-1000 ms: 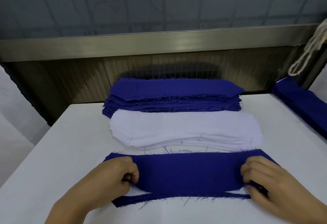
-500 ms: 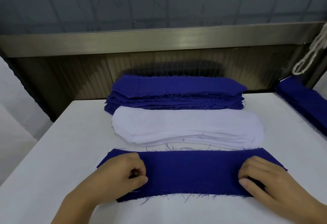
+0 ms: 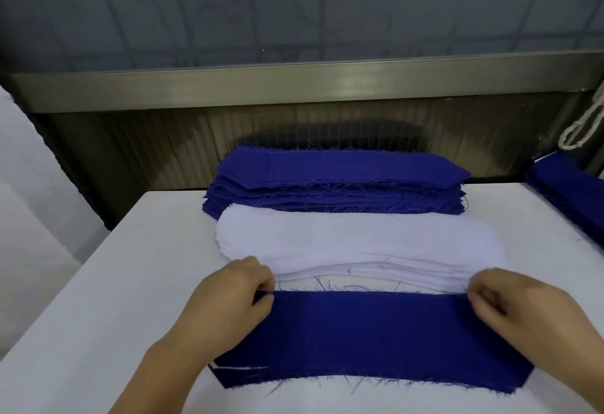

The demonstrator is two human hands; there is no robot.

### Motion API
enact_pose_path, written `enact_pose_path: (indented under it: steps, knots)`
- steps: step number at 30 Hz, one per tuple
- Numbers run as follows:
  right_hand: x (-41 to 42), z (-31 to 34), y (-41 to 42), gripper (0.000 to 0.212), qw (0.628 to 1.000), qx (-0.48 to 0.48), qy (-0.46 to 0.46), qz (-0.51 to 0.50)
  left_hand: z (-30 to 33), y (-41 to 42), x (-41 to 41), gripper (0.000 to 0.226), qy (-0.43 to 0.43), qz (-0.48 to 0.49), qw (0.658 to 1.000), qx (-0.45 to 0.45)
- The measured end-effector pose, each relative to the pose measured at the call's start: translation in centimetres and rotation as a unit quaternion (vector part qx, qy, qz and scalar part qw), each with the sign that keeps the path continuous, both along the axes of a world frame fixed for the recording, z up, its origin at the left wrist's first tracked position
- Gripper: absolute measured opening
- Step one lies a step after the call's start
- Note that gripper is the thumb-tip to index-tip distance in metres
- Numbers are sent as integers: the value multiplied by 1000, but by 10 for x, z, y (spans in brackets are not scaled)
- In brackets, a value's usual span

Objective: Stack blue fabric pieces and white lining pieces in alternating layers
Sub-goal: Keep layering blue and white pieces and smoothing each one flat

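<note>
1. Blue fabric piece (image 3: 369,335) flat at the near edge of the white table (image 3: 108,315), a sliver of white showing under its left end
2. Left hand (image 3: 228,302) and right hand (image 3: 519,309) curled at its far corners; pinching the blue corners or the lowest white edge, cannot tell
3. White lining stack (image 3: 356,240) just behind, touching; blue stack (image 3: 340,181) beyond
4. Probably light, limp, frayed and clingy: best pinched at both ends of one layer, lifted taut
</note>
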State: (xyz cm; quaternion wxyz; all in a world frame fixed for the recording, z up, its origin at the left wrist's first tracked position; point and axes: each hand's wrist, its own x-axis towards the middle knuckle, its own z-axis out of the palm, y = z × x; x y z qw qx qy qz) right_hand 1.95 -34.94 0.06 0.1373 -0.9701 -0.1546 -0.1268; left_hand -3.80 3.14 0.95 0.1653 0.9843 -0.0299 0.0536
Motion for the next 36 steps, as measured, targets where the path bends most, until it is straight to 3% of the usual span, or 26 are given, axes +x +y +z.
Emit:
enact_pose_path:
  steps: [4,7,12,17,25,33,36]
  knots:
    - [34,23,29,16,993,82,-69,45,17,-15,26,8,-144,10,989,-20]
    - [77,34,48,21,990,87,-103,47,29,-19,60,9,-200,24,979,-13]
    - [132,43,69,36,995,48,-74,50,37,-15,120,23,-195,42,980,3]
    - [151,41,73,29,995,-3,-87,51,32,-15,162,48,-126,-6,990,56]
    - [157,44,71,16,991,46,-113,62,27,-18,168,24,-194,33,968,152]
    - [158,49,77,8,988,97,-114,27,40,-26,164,11,-238,62,966,74]
    - [156,51,74,8,989,118,-74,53,37,-24,166,13,-220,65,973,34]
